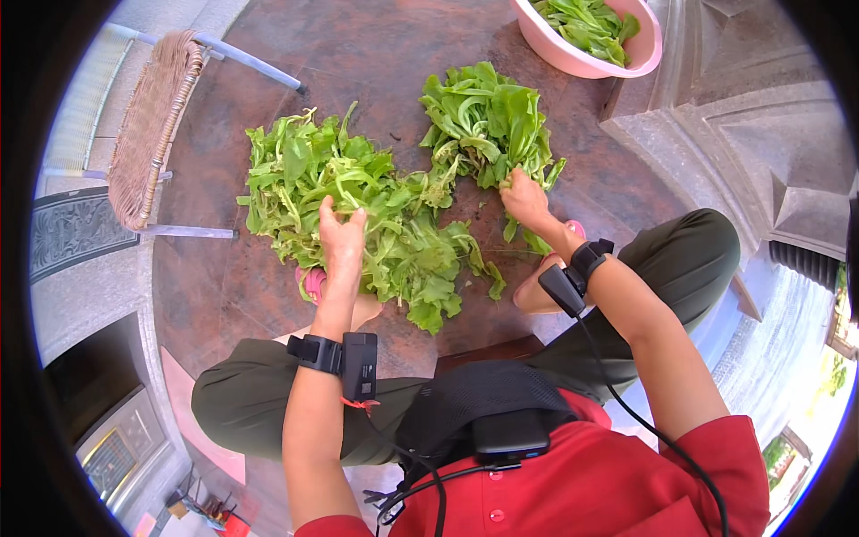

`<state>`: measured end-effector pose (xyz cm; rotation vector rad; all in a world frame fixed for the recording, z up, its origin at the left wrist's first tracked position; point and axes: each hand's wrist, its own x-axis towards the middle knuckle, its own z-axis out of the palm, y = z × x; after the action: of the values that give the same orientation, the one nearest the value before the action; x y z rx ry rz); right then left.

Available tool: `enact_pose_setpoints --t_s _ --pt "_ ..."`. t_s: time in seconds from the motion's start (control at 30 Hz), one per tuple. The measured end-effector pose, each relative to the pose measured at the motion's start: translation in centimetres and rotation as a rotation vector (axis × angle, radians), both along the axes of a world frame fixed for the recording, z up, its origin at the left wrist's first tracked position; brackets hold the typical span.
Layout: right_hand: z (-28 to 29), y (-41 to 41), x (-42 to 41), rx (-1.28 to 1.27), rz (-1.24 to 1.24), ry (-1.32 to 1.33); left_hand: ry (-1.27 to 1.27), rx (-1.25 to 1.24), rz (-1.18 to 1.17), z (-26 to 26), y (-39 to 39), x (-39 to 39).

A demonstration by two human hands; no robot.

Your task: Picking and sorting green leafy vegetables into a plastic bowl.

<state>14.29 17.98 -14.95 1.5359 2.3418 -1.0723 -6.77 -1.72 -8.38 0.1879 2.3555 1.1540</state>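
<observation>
Two heaps of leafy greens lie on the tiled floor before me. Over the larger, looser left heap (295, 174) is my left hand (343, 235), its thumb and a finger spread apart among pale stems. I see nothing plainly gripped there. My right hand (527, 198) is closed at the near edge of the right heap (480, 124), its fingers around the stem end of some greens; the exact leaves held are partly hidden by the hand. Trailing leaves of the left heap reach toward my feet, and the heaps touch in the middle.
A pink plastic basin (570, 60) with greens in it stands at the far right beside a stone pillar base (731, 101). At the left is a woven-seat chair (151, 134) with metal legs. My pink shoes flank the leaves. Cables hang from both wrist devices.
</observation>
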Motion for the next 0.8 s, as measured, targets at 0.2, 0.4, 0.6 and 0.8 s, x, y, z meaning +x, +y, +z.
enact_pose_setpoints --t_s 0.2,0.4,0.6,0.8 --pt "0.3 2.5 -0.6 0.177 0.042 -0.017 0.166 -0.238 -0.083 0.2 0.8 2.2" --pt "-1.6 3.6 -3.0 0.257 0.069 0.049 -0.051 -0.137 -0.195 -1.2 1.0 4.1" --pt "-1.2 -2.3 -5.3 0.318 0.296 0.228 -0.166 -0.117 -0.199 -0.2 1.2 4.7" --pt "-1.4 -3.5 -4.1 0.208 0.327 0.181 -0.270 -0.062 -0.245 -1.1 1.2 5.0"
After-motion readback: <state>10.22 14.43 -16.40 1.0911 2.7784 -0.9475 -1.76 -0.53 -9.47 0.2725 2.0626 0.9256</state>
